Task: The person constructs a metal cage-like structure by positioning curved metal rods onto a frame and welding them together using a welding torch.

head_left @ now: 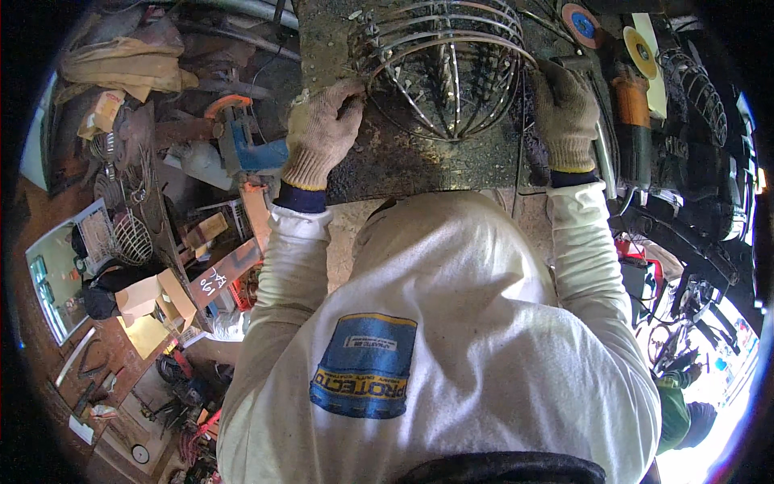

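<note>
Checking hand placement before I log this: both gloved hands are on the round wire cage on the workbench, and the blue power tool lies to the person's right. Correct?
Not quite. The head view shows the blue power tool on the person's left, beside the left hand. The rest holds: the left hand and the right hand, both gloved, are at the round wire cage on the workbench.

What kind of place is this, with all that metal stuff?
Probably a metal workshop. Gloved hands, left and right, hold a round wire cage on a scorched bench. An angle grinder and grinding discs lie beside it.
</note>
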Available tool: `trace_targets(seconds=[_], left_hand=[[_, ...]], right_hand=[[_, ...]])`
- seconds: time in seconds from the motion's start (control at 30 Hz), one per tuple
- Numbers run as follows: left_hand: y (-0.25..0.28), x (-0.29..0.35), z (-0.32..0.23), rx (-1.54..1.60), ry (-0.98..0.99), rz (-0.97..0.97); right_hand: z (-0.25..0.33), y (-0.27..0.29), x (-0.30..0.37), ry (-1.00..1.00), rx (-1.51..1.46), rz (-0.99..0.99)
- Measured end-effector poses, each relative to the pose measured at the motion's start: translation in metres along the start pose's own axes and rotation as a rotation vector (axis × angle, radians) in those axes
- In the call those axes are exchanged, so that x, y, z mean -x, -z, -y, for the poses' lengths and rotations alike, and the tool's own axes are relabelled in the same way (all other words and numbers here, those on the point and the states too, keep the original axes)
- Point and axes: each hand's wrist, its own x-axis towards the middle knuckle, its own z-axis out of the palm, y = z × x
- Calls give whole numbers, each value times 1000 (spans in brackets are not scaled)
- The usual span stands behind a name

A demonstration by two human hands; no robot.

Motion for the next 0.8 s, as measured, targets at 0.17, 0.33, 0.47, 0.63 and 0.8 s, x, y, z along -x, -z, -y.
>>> trace_targets(seconds=[0.17,0.33,0.47,0.63,0.8], left_hand=[[-6,3,-5,21,21,-41],[-19,4,-7,25,75,-77],[-18,3,-15,-43,70,-108],[-12,4,-26,-72,90,-124],[-18,5,-19,-29,50,-174]], right_hand=[[3,2,-1,-62,-23,60],[5,2,-2,-48,-37,36],[3,0,0,-66,-55,20],[2,-2,1,-119,-73,39],[-2,-3,-1,-69,-31,27]])
